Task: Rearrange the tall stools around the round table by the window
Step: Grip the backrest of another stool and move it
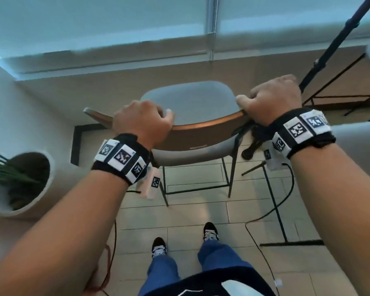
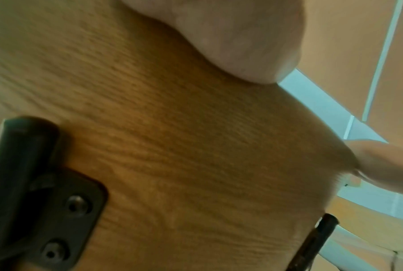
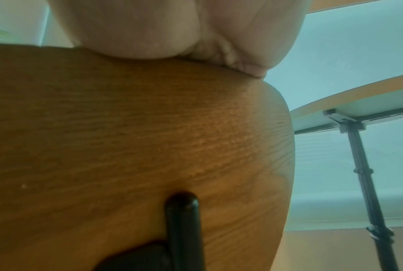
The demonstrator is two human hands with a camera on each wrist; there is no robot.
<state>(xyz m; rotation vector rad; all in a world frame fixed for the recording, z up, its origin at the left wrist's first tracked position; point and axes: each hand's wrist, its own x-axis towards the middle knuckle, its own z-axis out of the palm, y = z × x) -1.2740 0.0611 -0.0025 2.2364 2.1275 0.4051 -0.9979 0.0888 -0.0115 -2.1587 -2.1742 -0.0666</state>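
Gripping: both hands curl over the top edge of one tall stool's backrest, seen from above in the head view.
Left hand [image 1: 140, 122]: knuckles up, fingers folded over the front of the rail towards its left end, thumb tip showing on the seat side; closed firmly on the wood.
Right hand [image 1: 275, 99]: wrapped over the rail's right end, thumb lying along the top edge; likewise closed tight on the wood.
Tall stool [image 1: 188, 103]: pale grey padded seat, curved brown wooden backrest [image 1: 203, 127], thin black metal legs joined by a footrest bar; stands on the floor directly ahead of the person, seat facing the window wall.
Backrest, wrist views: wood grain fills both pictures; the palm of each hand presses on the upper edge; a black bracket [image 2: 63, 225] with two screws fixes a black tube to the back.
Round table [image 3: 358, 104]: pale top on a black pole, to the right of the stool; only its edge appears at the far right of the head view.
Second stool [image 1: 359, 150]: grey seat partly in view at the right, near the right forearm.
Planter [image 1: 19, 184]: pale round pot with green leaves, on the floor to the left of the stool.
Floor [image 1: 212, 212]: light rectangular tiles; dark and red cables trail across them.
Wristbands: black straps with white coded markers on both wrists.
Person: blue trousers, dark shoes, standing just behind the stool.
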